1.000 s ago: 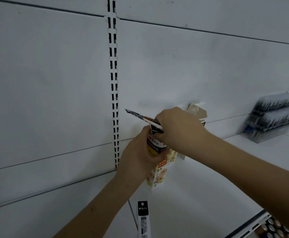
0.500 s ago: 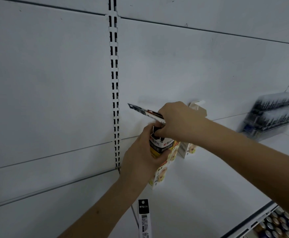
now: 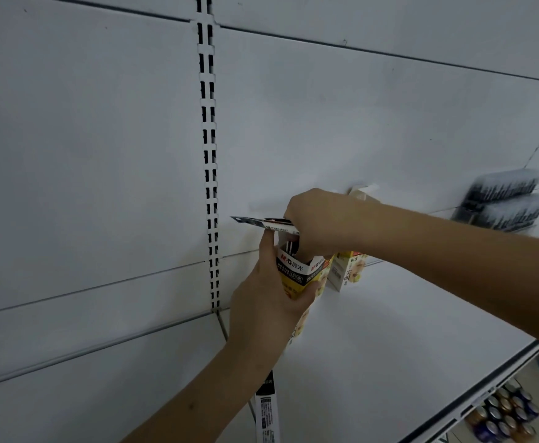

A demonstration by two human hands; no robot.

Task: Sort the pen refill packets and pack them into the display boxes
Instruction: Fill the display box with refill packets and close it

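Note:
My left hand (image 3: 265, 302) grips a yellow, black and white display box (image 3: 300, 273), held above the white shelf (image 3: 389, 330). My right hand (image 3: 319, 222) is at the box's open top and pinches a bundle of black-headed refill packets (image 3: 261, 221) that sticks out to the left. Dark packet ends show inside the box mouth. A second display box (image 3: 348, 270) stands on the shelf behind, its flap raised. One loose refill packet (image 3: 266, 410) lies on the shelf near my left forearm.
A slotted upright (image 3: 209, 155) runs down the white back panel. Clear trays of dark pens (image 3: 501, 203) stand on the shelf at right, blurred. Batteries (image 3: 504, 414) sit on a lower shelf at the bottom right, under the shelf's front edge.
My right hand has pressed lower into the box mouth, and the packet bundle now lies flatter. My left hand holds the box a little further right.

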